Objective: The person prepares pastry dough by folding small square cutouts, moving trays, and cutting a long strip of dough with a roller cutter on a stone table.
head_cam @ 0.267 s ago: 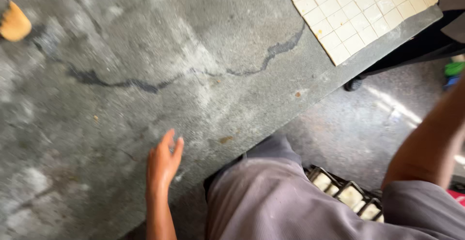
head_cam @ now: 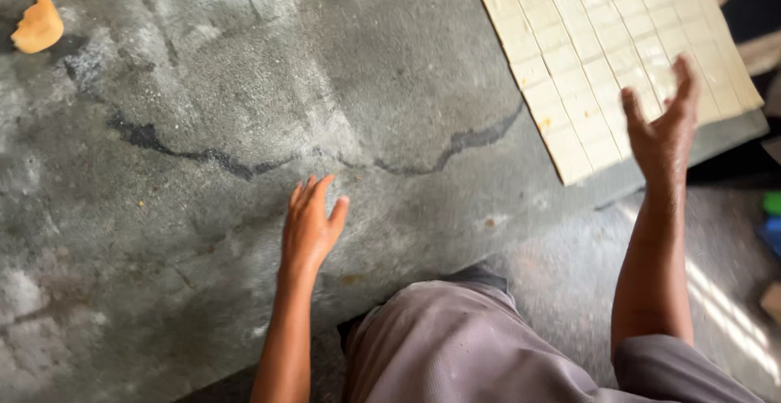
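Note:
My left hand (head_cam: 311,226) hovers flat over a grey, cracked stone slab (head_cam: 203,126), fingers apart and holding nothing. My right hand (head_cam: 663,126) is raised at the right, palm open, fingers spread, just in front of a pale sheet of dough (head_cam: 586,37) scored into many small squares that lies on the slab's far right part. Neither hand touches the sheet. My lap in grey cloth (head_cam: 464,346) fills the bottom middle.
An orange-yellow scrap (head_cam: 37,26) lies at the slab's far left corner. The slab's near edge runs diagonally past my knees, with concrete floor (head_cam: 561,289) below it. Green and blue objects (head_cam: 771,220) sit at the right edge.
Both hands have come up and forward: the left further onto the slab, the right risen from low at the right edge to beside the scored sheet.

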